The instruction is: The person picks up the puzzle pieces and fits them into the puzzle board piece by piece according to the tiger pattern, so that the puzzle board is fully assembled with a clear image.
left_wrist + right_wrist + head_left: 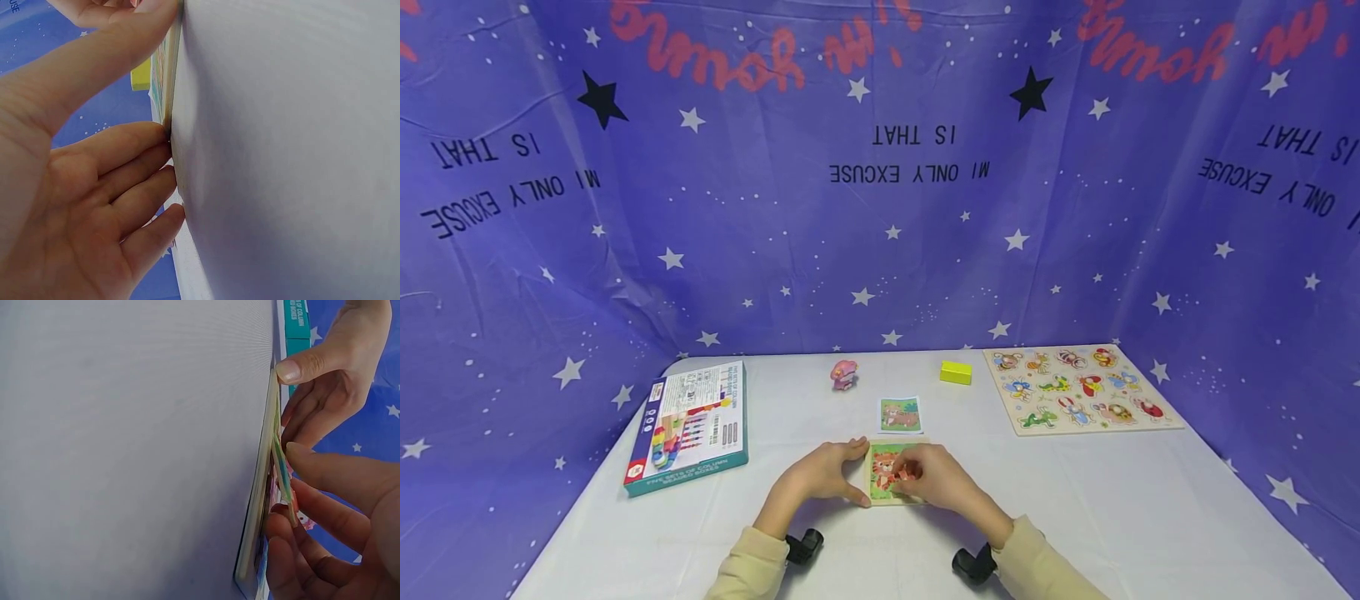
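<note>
A small wooden jigsaw puzzle board (880, 492) with an orange tiger-like animal on green lies flat on the table in the head view. My left hand (827, 473) holds it at the left side, thumb at the near corner and fingers by the far corner. In the left wrist view, the left fingertips (164, 134) touch the table beside the board's edge. My right hand (942, 477) pinches a thin puzzle piece (282, 472) between thumb and fingers. The right wrist view shows that piece tilted up from the board. Fingers cover part of the picture.
Just beyond the board lies a picture card (900, 414) with a brown animal. Farther back are a pink toy figure (844, 374) and a yellow block (956, 372). A boxed bead set (688, 427) lies left, an insect peg puzzle (1078, 389) right.
</note>
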Motion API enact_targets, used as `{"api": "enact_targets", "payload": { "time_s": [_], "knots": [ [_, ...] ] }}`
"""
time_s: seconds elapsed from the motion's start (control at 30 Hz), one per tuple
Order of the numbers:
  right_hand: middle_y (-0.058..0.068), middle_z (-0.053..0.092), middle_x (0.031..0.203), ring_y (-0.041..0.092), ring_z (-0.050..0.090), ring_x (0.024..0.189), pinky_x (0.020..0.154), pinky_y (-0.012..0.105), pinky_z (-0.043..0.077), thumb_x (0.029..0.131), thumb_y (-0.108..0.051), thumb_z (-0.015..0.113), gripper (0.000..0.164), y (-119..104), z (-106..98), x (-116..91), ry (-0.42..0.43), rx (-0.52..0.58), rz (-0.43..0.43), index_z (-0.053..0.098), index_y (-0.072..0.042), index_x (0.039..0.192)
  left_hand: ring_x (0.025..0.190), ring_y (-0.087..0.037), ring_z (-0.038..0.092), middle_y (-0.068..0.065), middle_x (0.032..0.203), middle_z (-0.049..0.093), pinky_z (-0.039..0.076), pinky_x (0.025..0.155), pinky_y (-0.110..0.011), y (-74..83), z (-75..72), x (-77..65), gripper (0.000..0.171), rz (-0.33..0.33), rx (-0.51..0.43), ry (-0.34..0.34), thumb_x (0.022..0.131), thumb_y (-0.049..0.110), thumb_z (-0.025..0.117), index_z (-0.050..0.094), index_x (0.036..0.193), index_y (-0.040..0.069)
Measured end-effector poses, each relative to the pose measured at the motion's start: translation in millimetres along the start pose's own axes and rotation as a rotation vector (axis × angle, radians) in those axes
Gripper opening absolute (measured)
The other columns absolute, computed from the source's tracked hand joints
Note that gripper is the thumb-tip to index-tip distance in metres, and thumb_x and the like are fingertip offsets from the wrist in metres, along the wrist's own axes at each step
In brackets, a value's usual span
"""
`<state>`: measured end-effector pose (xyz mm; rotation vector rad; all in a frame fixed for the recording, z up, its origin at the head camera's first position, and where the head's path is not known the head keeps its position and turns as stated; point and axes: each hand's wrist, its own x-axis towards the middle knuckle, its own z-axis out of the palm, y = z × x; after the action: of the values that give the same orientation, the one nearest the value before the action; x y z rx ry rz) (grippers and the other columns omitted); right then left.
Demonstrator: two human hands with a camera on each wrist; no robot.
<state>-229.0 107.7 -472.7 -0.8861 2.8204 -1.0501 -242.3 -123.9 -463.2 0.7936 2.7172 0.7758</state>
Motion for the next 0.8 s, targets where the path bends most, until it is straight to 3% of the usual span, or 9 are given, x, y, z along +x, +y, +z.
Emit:
{"api": "enact_targets", "payload": {
  "time_s": [0.23, 0.8],
  "knots": [
    [-0.012, 0.054, 0.07, 0.002, 0.047, 0.064, 0.056, 0.019, 0.042, 0.079, -0.012, 0.079, 0.011, -1.7, -1.6, -2.0, -0.001, -0.025, 0.003, 0.075, -0.011, 0.089, 0.135, -0.034, 0.039, -0.015, 0.147, 0.042, 0.031, 0.112, -0.048, 0.7, 0.3, -0.5, 0.09, 0.001, -0.004, 0.002, 0.065, 0.036, 0.088, 0.049, 0.138, -0.002],
    [-0.005, 0.061, 0.077, 0.001, 0.051, 0.064, 0.056, 0.019, 0.045, 0.077, -0.007, 0.079, 0.015, -2.1, -9.6, -6.8, -0.003, -0.046, -0.019, 0.075, -0.009, 0.091, 0.135, -0.034, 0.038, -0.014, 0.147, 0.042, 0.03, 0.112, -0.048, 1.3, -0.1, -0.6, 0.091, -0.009, 0.002, -0.003, 0.065, 0.037, 0.088, 0.049, 0.139, -0.001]
  ]
}}
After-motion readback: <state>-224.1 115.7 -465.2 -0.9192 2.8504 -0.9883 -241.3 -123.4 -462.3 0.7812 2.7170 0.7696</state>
